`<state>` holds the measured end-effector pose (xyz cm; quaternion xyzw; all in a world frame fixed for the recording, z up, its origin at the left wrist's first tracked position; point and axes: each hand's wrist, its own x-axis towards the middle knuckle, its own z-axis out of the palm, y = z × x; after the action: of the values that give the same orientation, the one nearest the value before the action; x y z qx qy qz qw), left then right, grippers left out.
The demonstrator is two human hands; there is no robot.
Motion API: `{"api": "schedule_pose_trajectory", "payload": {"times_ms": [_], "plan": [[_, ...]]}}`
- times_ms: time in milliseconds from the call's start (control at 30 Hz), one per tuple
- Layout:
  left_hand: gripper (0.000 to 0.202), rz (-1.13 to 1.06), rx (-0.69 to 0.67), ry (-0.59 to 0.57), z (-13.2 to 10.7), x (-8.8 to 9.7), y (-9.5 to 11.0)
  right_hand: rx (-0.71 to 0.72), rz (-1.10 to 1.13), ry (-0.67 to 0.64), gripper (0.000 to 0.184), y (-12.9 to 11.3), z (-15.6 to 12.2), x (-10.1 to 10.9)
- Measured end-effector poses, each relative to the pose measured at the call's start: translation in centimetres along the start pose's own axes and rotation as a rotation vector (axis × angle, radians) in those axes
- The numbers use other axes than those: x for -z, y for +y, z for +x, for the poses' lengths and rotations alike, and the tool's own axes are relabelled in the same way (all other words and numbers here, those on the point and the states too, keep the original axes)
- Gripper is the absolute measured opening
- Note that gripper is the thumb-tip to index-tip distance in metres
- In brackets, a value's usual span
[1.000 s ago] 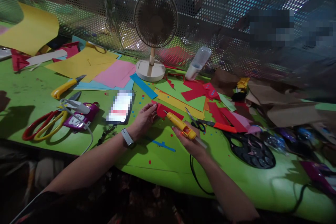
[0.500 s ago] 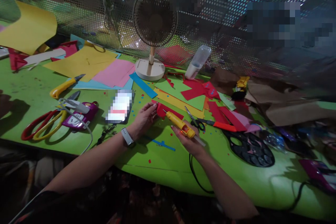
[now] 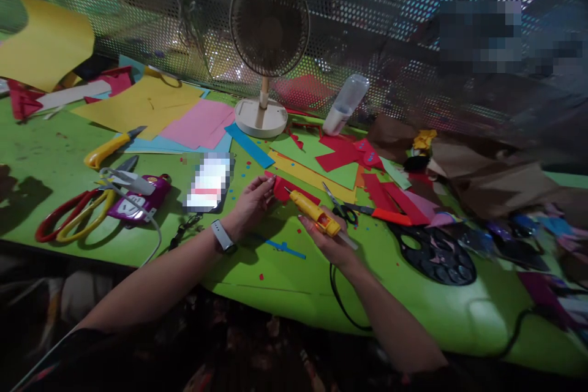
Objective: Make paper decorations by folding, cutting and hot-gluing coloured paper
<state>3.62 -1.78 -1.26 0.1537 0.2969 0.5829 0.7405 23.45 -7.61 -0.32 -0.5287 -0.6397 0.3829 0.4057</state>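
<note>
From my end, the green table [image 3: 298,278] lies beneath my left grip [image 3: 253,199] and right grip [image 3: 331,244], the fan [image 3: 270,24] well beyond both. A phone [image 3: 209,180] rests left of the left grip. My right grip is wrapped round the yellow glue gun [image 3: 309,207], aimed at the red paper [image 3: 294,184] my left grip pinches. Scissors [image 3: 339,204] lie just beyond the right grip, a blue strip [image 3: 289,251] on the near side between both.

Paper and plastic, glossy green tabletop [image 3: 450,312]
The glue gun [image 3: 316,213] had a smooth plastic body; the red piece [image 3: 281,188] was matt paper. The purple box [image 3: 159,195] was shiny plastic; the perforated screen [image 3: 151,18] looked metallic.
</note>
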Motion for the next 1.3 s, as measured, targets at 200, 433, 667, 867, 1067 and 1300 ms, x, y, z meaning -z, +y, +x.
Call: {"api": "schedule_pose_trajectory", "payload": {"times_ms": [200, 433, 667, 867, 1067, 1300], "plan": [[0.018, 0.006, -0.004, 0.014, -0.05, -0.18, 0.06, 0.004, -0.021, -0.002, 0.027, -0.40, -0.03, 0.07], [0.015, 0.013, -0.002, 0.019, -0.10, -0.19, 0.05, 0.000, -0.042, -0.013, 0.027, -0.35, 0.04, 0.15], [0.017, 0.020, 0.002, 0.031, -0.16, -0.24, 0.14, -0.017, -0.041, -0.018, 0.026, 0.00, 0.01, 0.26], [0.016, 0.029, -0.005, 0.005, -0.09, -0.07, 0.04, 0.000, -0.051, -0.022, 0.026, -0.14, -0.01, 0.26], [0.017, 0.041, -0.002, 0.027, -0.01, -0.10, 0.02, 0.009, -0.059, -0.016, 0.026, -0.07, 0.00, 0.15], [0.013, 0.048, -0.006, 0.014, -0.12, -0.16, 0.08, 0.030, -0.076, -0.007, 0.027, 0.05, 0.10, 0.12]]}}
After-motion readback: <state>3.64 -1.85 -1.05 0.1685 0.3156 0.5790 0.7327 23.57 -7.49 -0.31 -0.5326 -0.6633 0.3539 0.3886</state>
